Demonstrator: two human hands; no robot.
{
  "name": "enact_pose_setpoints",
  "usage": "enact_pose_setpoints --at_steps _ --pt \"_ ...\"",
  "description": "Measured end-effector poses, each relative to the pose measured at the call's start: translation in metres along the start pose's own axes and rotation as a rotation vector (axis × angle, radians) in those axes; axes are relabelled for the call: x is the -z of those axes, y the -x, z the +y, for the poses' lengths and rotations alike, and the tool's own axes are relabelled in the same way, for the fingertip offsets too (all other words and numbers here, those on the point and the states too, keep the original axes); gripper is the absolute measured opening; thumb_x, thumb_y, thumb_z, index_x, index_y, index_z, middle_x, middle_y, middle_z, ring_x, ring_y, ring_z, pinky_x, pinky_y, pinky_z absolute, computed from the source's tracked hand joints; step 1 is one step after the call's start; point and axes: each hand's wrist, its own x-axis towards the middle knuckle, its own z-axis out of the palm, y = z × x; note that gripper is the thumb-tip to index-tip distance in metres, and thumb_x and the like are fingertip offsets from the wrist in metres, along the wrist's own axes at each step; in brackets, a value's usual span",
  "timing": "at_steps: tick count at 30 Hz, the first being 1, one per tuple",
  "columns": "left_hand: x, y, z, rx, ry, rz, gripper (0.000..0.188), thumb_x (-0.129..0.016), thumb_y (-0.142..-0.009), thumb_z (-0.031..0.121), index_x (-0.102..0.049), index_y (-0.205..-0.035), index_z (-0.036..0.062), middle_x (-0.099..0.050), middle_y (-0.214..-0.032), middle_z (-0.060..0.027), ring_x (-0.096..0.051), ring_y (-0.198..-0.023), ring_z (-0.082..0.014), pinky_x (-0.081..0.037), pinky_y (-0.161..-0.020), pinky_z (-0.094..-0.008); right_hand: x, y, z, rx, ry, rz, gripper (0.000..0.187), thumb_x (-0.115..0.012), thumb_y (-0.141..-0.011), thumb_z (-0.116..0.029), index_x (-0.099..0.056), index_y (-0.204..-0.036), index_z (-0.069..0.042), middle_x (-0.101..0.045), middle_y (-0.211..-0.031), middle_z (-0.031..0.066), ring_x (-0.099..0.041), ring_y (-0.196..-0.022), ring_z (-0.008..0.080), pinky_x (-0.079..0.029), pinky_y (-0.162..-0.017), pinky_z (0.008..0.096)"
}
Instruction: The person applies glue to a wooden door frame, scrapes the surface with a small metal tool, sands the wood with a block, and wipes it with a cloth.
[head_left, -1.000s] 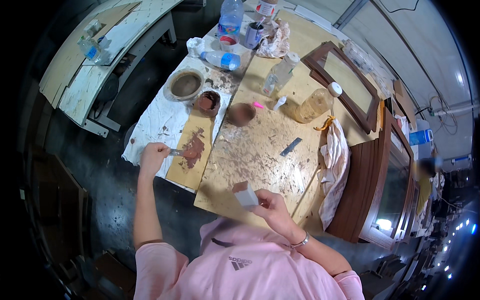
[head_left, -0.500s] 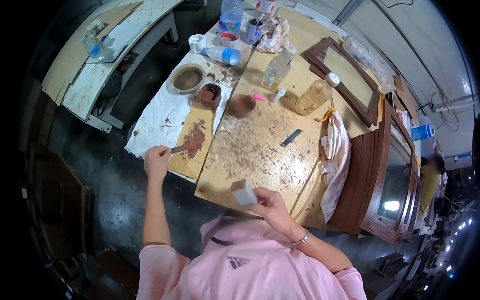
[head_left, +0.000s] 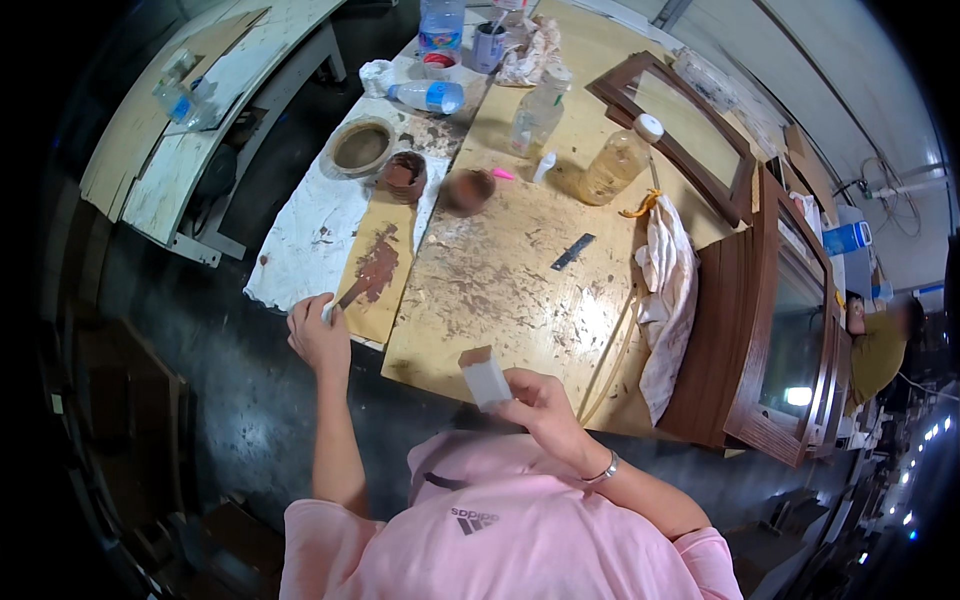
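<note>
My left hand is closed round a putty knife, whose blade rests at the near side of a smear of brown paste. The paste lies on a narrow yellowish board along the table's left side. In my right hand, near the front edge, is a flat white rectangular piece with brown along its far end. Beyond the paste stands an open brown-stained pot; a second brown pot is just right of it. A round pale bowl sits farther left.
Several bottles stand behind, including a yellowish one. A dark flat strip lies mid-table. To the right are a stained cloth, brown framed panels and a brown frame. Another person is at far right.
My left hand has shifted slightly right, and the putty knife now points more steeply away, its blade nearer the paste's near edge. My right hand still holds the white piece in nearly the same place.
</note>
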Motion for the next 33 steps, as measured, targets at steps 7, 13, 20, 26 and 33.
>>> enact_pose_setpoints --at_steps 7,13,20,26,33 --pt "0.062 0.054 0.107 -0.093 0.843 -0.649 0.021 -0.073 -0.091 0.008 -0.072 -0.109 -0.0031 -0.07 -0.107 -0.0083 -0.065 -0.096 -0.0134 -0.053 -0.081 -0.0297 0.013 0.018 -0.005 0.059 -0.25 0.037 0.038 -0.064 -0.098 -0.01 -0.062 -0.134 0.001 -0.071 -0.113 0.006 -0.067 -0.097 0.0145 -0.056 -0.088 0.031" --pt "0.082 0.126 0.203 0.164 1.388 -0.844 0.046 -0.069 -0.095 0.007 -0.055 -0.137 -0.0054 -0.063 -0.125 -0.0096 -0.064 -0.112 -0.0175 -0.054 -0.097 -0.0343 0.041 0.052 -0.006 0.129 -0.367 0.052 0.035 -0.064 -0.099 -0.008 -0.063 -0.134 0.0 -0.071 -0.109 0.0033 -0.064 -0.092 0.0108 -0.054 -0.083 0.0282" --pt "0.089 0.166 0.255 0.208 1.493 -0.742 0.045 -0.065 -0.097 0.01 -0.05 -0.137 -0.0061 -0.063 -0.128 -0.0152 -0.063 -0.115 -0.022 -0.049 -0.105 -0.0393 0.087 0.099 -0.001 0.195 -0.147 0.013 0.032 -0.068 -0.098 -0.011 -0.065 -0.126 0.004 -0.071 -0.11 0.005 -0.068 -0.097 0.0139 -0.056 -0.089 0.0291" --pt "0.089 0.18 0.25 0.456 1.539 -0.442 0.04 -0.059 -0.099 0.007 -0.048 -0.137 -0.0014 -0.062 -0.126 -0.0156 -0.067 -0.107 -0.0238 -0.057 -0.095 -0.0388 0.15 0.202 -0.05 0.499 0.409 0.02 0.021 -0.069 -0.091 -0.003 -0.073 -0.111 0.002 -0.074 -0.103 0.0115 -0.072 -0.088 0.0165 -0.057 -0.081 0.0298" --pt "0.078 0.128 0.136 0.462 0.991 -0.094 0.025 -0.065 -0.097 0.0 -0.062 -0.122 0.0007 -0.069 -0.107 -0.0047 -0.061 -0.081 -0.0092 -0.052 -0.074 -0.0255 0.223 0.274 -0.069 0.89 0.733 0.493 0.013 -0.066 -0.078 0.004 -0.071 -0.091 0.003 -0.071 -0.081 0.0128 -0.068 -0.071 0.0239 -0.054 -0.066 0.0316"
